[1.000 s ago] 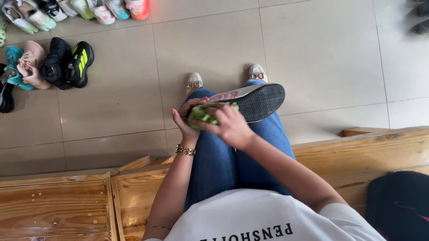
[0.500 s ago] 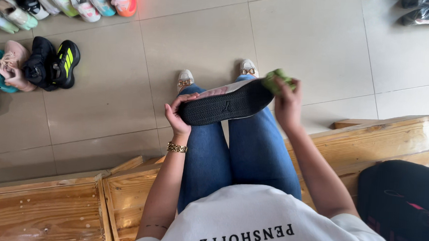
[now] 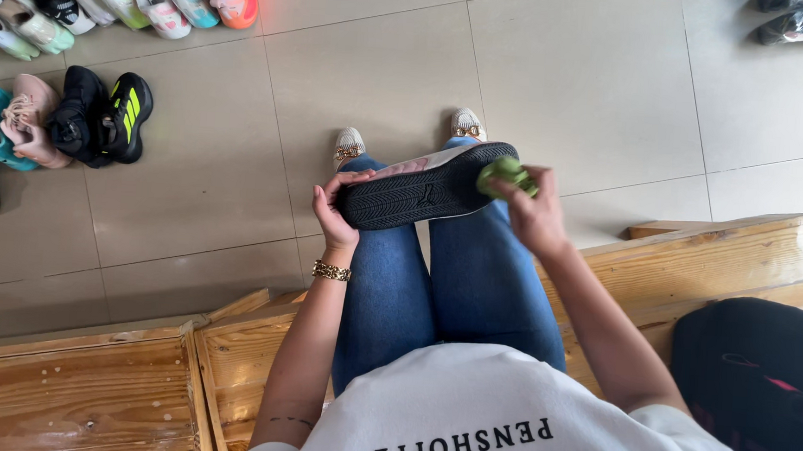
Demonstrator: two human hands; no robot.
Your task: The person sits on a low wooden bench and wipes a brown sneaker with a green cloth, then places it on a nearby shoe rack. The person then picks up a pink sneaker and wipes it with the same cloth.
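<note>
Bright, even daylight, soft shadows only. Mild sheen on the floor tiles (image 3: 375, 57) and varnished wood (image 3: 66, 400). Sharp throughout; slight wide-angle stretch at edges.

One black-soled sneaker (image 3: 427, 192) and one crumpled green cloth (image 3: 505, 173) are in hand. Two black trainers with yellow-green stripes (image 3: 102, 116) stand on the grey tiled floor (image 3: 384, 57). Two wooden benches (image 3: 75, 396) show.

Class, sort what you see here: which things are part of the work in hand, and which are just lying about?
In use:
- black-soled shoe, gripped by the left hand
- green cloth, pressed to the sole by the right hand

Lying about:
- shoes on the floor
- wooden bench
- black bag
</note>
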